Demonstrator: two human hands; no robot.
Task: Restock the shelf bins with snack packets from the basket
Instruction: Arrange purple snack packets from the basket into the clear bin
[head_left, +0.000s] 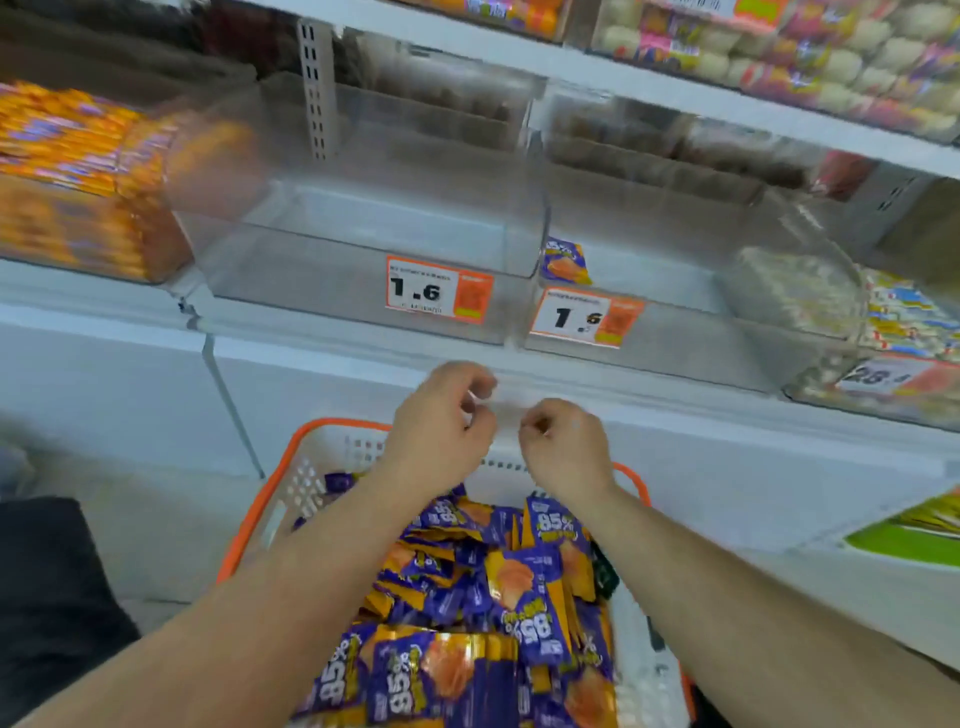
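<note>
Two bare forearms reach forward over an orange-rimmed white basket (301, 483) heaped with purple-and-orange snack packets (524, 587). The left hand (441, 421) and right hand (566, 447) hover side by side just above the basket's far rim, in front of the white shelf edge (311, 338). The fingers of both are curled inward; motion blur hides whether they pinch anything, so I cannot tell. On the shelf above, a clear bin (363, 249) sits at centre with a price label (439, 291) reading 1.6. The bin to its right (675, 312) holds one packet (566, 262) standing at its front left corner, behind a second label (584, 317). Further left, orange packets (78, 171) fill a neighbouring bin; pale snacks (795, 291) fill one on the right.
</note>
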